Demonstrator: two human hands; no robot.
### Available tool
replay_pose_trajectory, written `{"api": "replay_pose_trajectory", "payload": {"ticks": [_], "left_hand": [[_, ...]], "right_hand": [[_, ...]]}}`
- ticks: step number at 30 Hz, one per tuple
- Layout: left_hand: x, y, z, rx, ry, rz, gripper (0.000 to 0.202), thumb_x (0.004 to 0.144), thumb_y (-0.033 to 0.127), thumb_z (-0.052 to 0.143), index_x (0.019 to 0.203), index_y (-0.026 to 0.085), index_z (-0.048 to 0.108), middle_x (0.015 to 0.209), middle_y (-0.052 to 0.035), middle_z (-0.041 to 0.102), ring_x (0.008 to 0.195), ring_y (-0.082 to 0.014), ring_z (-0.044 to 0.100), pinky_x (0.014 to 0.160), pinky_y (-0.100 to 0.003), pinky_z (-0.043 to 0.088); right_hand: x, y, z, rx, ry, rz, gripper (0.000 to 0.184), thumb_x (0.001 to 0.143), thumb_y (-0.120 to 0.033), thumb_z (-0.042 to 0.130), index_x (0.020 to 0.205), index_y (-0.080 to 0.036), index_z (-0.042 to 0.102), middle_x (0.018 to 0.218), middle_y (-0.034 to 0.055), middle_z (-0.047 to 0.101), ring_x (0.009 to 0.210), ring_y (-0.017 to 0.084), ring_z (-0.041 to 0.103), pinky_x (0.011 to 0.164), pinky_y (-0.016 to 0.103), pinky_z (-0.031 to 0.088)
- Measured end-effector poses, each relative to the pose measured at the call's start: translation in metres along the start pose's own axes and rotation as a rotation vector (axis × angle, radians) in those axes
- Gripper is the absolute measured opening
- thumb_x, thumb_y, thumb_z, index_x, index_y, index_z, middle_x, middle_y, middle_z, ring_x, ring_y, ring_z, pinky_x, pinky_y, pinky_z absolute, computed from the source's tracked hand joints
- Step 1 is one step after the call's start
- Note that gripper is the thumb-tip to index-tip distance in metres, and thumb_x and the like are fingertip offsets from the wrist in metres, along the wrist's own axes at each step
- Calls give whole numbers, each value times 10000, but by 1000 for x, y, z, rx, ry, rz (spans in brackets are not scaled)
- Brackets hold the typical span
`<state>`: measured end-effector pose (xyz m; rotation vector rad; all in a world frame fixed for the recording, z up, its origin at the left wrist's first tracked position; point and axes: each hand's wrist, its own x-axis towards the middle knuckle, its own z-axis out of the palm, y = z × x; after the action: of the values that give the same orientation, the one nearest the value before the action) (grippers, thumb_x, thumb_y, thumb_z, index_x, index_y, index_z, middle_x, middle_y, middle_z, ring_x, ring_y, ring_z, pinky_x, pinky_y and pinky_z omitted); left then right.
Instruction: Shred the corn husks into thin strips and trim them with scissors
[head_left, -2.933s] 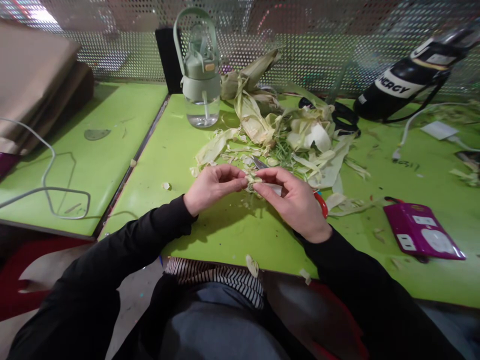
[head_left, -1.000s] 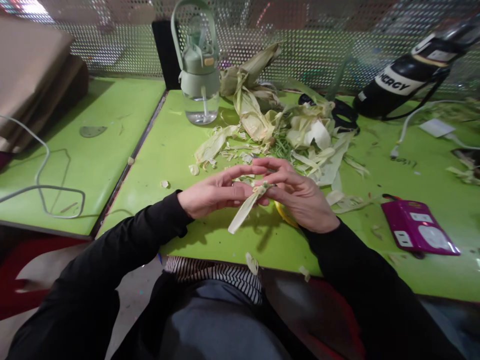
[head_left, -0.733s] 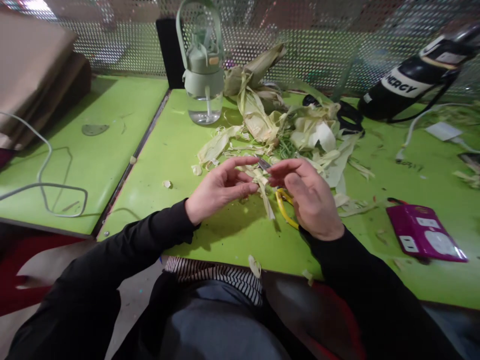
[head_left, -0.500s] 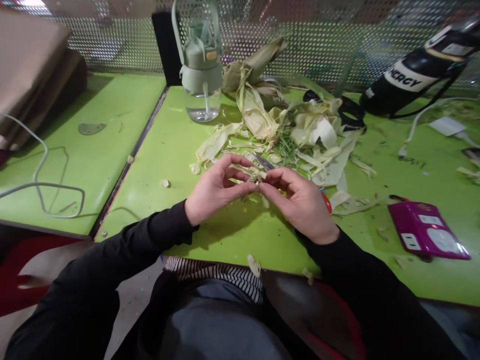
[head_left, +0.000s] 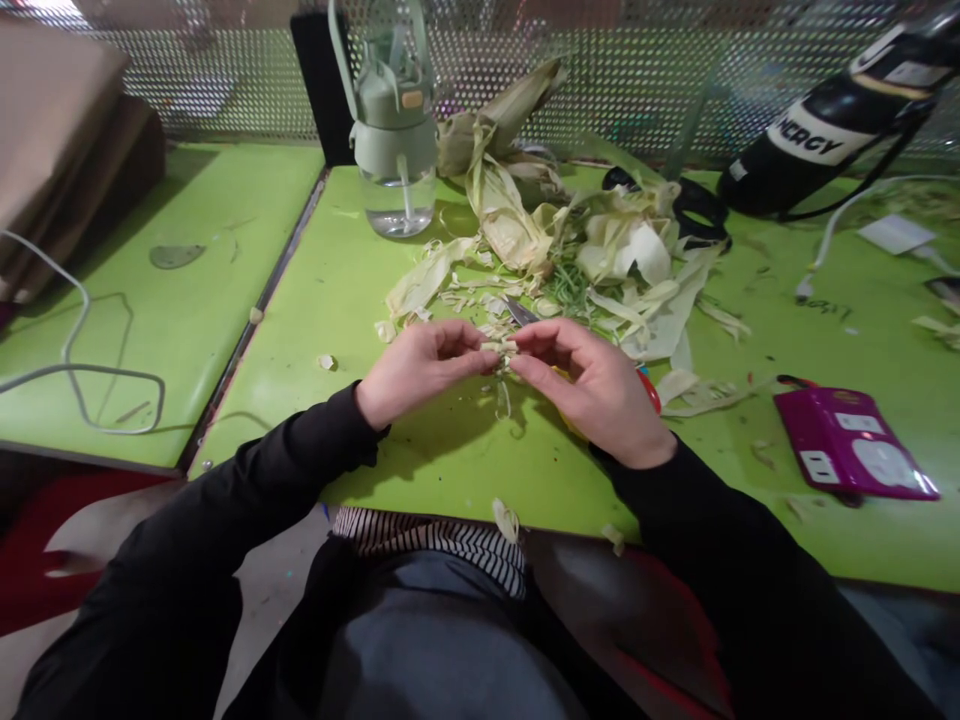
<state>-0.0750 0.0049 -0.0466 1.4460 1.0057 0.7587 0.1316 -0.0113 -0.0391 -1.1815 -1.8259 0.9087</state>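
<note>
While close together, both hands (head_left: 421,370) (head_left: 609,392) inward.

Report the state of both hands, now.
Left hand: closed, pinching a small pale plant piece.
Right hand: closed at the same piece's other end; whether it also grips the scissors cannot be told.

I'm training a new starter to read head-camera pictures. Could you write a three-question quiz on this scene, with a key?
1. True or false: in the picture, the clear bottle stands left of the husk pile.
2. What colour is the casing of the socket box? A) blue B) purple C) orange
3. What do the left hand and right hand pinch between them?

Key: 1. True. 2. B. 3. A small bundle of pale strips.
</note>
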Motion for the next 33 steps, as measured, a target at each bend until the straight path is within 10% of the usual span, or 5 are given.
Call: {"api": "replay_pose_trajectory", "payload": {"ticks": [17, 33], "left_hand": [[-6, 13, -4, -87, -148, -41, 156, 884, 275, 705, 847, 125, 695, 832, -44, 763, 788, -111, 684, 842, -278, 548], [-3, 8, 3, -275, -20, 60, 196, 855, 168, 721, 1000, 137, 594, 856, 7, 686, 766, -92, 693, 797, -253, 581]], "right_hand": [[1, 1, -12, -150, -30, -119, 136, 887, -402, 745, 868, -272, 779, 837, -11, 805, 737, 180, 746, 730, 335, 619], [2, -4, -4, 61, 45, 23, 238, 871, -391, 751, 1046, -232, 718, 976, 44, 788, 834, 185, 737, 746, 321, 616]]}}
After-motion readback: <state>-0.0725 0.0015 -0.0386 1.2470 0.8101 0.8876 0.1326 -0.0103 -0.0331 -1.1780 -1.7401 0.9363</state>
